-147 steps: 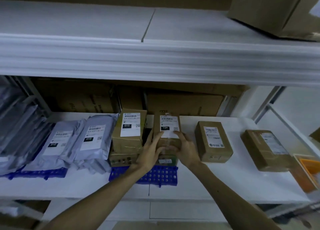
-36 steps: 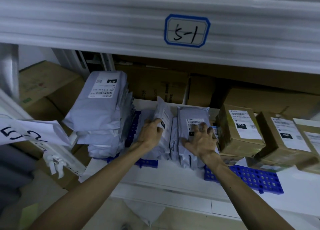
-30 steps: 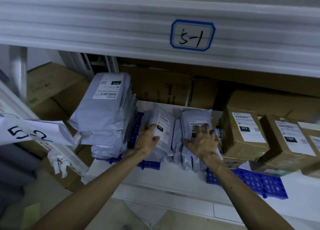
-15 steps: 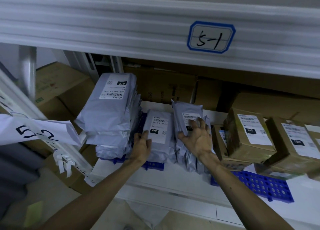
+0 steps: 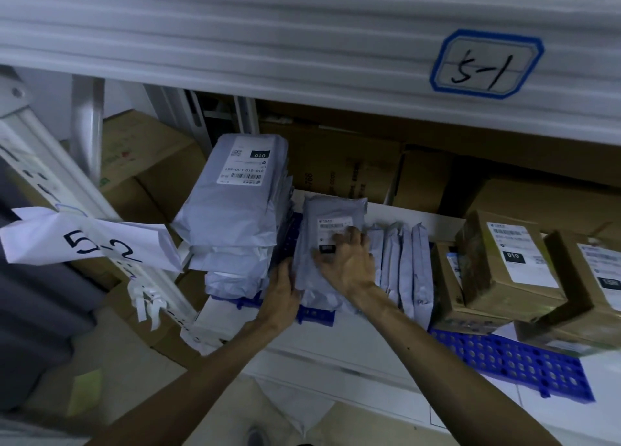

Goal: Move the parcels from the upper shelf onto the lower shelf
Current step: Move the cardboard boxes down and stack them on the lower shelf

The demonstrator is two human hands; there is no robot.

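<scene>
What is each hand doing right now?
Left hand: open, flat against the left edge of the grey mailer.
Right hand: open, fingers spread, pressing on the front of the same mailer.

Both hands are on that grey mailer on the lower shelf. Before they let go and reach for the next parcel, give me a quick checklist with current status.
1. Grey mailer is on the lower shelf, between the stack of grey mailers and the upright mailers: ok.
2. Right hand lies flat on the mailer's front, over part of its label: ok.
3. Left hand steadies its left edge: ok.
4. Mailer will stand unsupported once released: cannot tell; it leans back.
5. Stack of grey mailers on the left is steady: cannot tell; it is tall and uneven.
6. Cardboard boxes on the right are clear of both hands: ok.
</scene>
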